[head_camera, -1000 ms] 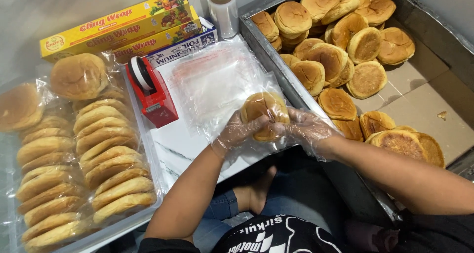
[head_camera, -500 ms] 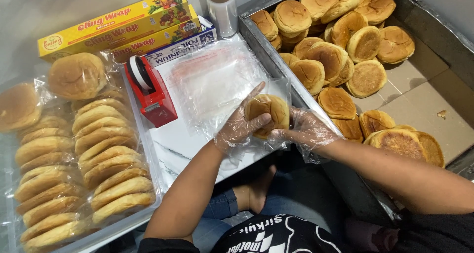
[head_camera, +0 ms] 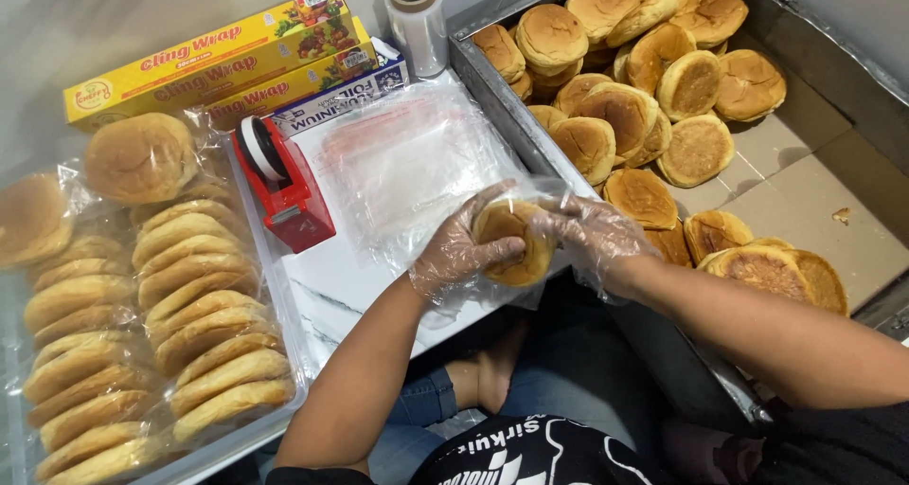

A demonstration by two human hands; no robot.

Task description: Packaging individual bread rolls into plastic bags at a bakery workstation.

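Note:
A round golden bun [head_camera: 508,244] sits inside a clear plastic bag between both of my gloved hands. My left hand [head_camera: 460,248] grips the bun from the left through the bag. On the bun's right, my right hand [head_camera: 595,236] pinches the bag's edge. Both hover over the front edge of a white marble board [head_camera: 336,281], just below a stack of clear plastic bags [head_camera: 412,158].
A metal tray [head_camera: 492,82] on the right holds several loose buns [head_camera: 625,97]. On the left, rows of bagged buns [head_camera: 180,305] fill another tray. A red tape dispenser [head_camera: 282,184], yellow wrap boxes [head_camera: 204,54], a foil box [head_camera: 346,101] and a film roll [head_camera: 417,16] stand behind.
The bun has gone into the clear bag and my hands have dropped slightly toward me. My left hand now clasps it from the side; my right holds the bag's edge.

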